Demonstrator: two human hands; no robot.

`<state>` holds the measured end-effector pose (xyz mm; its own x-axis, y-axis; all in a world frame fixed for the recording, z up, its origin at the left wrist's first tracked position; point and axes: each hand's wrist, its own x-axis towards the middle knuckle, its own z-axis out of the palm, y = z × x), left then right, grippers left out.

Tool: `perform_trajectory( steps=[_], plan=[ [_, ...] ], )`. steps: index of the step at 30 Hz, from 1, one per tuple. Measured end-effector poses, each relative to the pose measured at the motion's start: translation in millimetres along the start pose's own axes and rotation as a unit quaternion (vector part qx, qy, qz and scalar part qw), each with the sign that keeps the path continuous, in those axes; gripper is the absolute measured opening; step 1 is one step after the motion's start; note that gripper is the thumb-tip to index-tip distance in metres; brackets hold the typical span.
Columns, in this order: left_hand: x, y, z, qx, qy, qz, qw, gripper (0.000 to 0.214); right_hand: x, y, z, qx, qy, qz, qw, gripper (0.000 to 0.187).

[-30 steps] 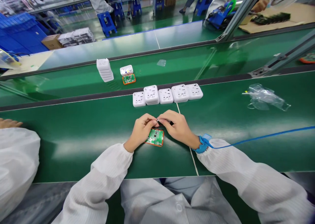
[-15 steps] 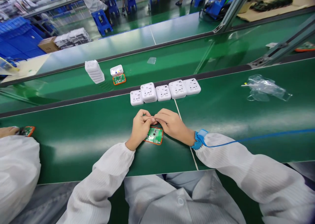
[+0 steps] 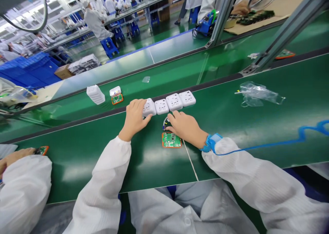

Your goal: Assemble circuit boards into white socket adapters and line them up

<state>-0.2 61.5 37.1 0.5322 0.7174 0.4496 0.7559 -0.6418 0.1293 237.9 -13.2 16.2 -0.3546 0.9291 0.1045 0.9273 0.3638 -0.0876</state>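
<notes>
My left hand (image 3: 134,118) reaches forward and grips the leftmost white socket housing (image 3: 148,107) in a row of several white housings (image 3: 174,101) on the green bench. My right hand (image 3: 183,127) rests beside a green circuit board with an orange rim (image 3: 171,140), its fingertips pinching thin wires (image 3: 165,122) that lead to the board. A blue wrist strap (image 3: 211,142) with a blue cord sits on my right wrist.
On the conveyor belt behind stand a stack of white covers (image 3: 95,94) and another board with a white part (image 3: 116,95). A crumpled clear bag (image 3: 258,94) lies to the right. A co-worker's hand (image 3: 15,157) holds a board at the left. Metal frame posts rise at the back right.
My left hand left the wires and moved forward onto the leftmost white housing. My right hand stayed by the board. The view shifted, and the conveyor items moved left.
</notes>
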Motion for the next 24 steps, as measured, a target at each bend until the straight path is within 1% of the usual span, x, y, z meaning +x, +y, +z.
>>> perform_trajectory(
  steps=[1,3,4,5,6,8,10,12,13,15,17,18,19,20,22,24],
  plan=[
    [8.1,-7.2,2.9,0.006,-0.039,-0.002,0.999,0.055,-1.7,-0.4,-1.0,0.007,-0.024,0.009,1.0,0.038],
    [16.4,-20.1,11.4,-0.016,-0.101,0.0,0.995,0.059,-2.8,0.0,-0.6,0.043,-0.067,0.01,0.997,0.029],
    [16.7,-25.4,16.0,-0.038,-0.115,0.005,0.993,0.059,-2.2,0.7,0.6,0.06,-0.076,0.008,0.995,0.024],
    [14.9,-29.4,20.0,-0.063,-0.116,0.011,0.991,0.056,-1.1,1.6,2.4,0.074,-0.078,0.01,0.994,0.02],
    [11.4,-31.9,22.8,-0.086,-0.105,0.015,0.991,0.053,0.3,2.4,4.6,0.085,-0.076,0.01,0.993,0.018],
    [1.7,-31.4,24.0,-0.118,-0.058,0.014,0.991,0.047,3.4,4.0,9.5,0.101,-0.065,0.007,0.993,0.013],
    [-10.1,-23.8,19.5,-0.142,0.004,0.001,0.99,0.045,6.1,5.4,14.6,0.13,-0.044,0.0,0.991,0.008],
    [-23.6,-11.6,12.5,-0.168,0.062,-0.011,0.984,0.043,8.4,6.7,19.8,0.188,-0.007,-0.007,0.982,0.008],
    [-30.9,-5.1,9.4,-0.181,0.086,-0.017,0.979,0.042,9.3,7.2,22.5,0.228,0.018,-0.012,0.973,0.009],
    [-45.8,6.5,6.0,-0.208,0.12,-0.04,0.97,0.038,10.6,7.3,27.8,0.322,0.057,-0.033,0.944,0.014],
    [-58.9,14.7,7.1,-0.235,0.13,-0.085,0.96,0.036,11.1,6.1,32.6,0.4,0.07,-0.055,0.912,0.021],
    [-63.8,17.4,9.0,-0.249,0.128,-0.115,0.953,0.036,11.2,5.0,34.5,0.418,0.074,-0.06,0.903,0.021],
    [-67.4,19.4,11.4,-0.265,0.124,-0.145,0.945,0.035,11.1,3.7,36.1,0.422,0.081,-0.06,0.901,0.018],
    [-69.5,20.9,13.9,-0.283,0.119,-0.174,0.936,0.034,11.0,2.3,37.2,0.412,0.088,-0.056,0.905,0.014],
    [-70.3,23.2,18.4,-0.315,0.116,-0.228,0.914,0.031,10.6,-0.4,38.2,0.368,0.1,-0.05,0.923,0.011],
    [-68.5,24.8,21.1,-0.339,0.125,-0.271,0.892,0.027,9.9,-2.6,37.6,0.323,0.094,-0.051,0.94,0.005]
  ],
)
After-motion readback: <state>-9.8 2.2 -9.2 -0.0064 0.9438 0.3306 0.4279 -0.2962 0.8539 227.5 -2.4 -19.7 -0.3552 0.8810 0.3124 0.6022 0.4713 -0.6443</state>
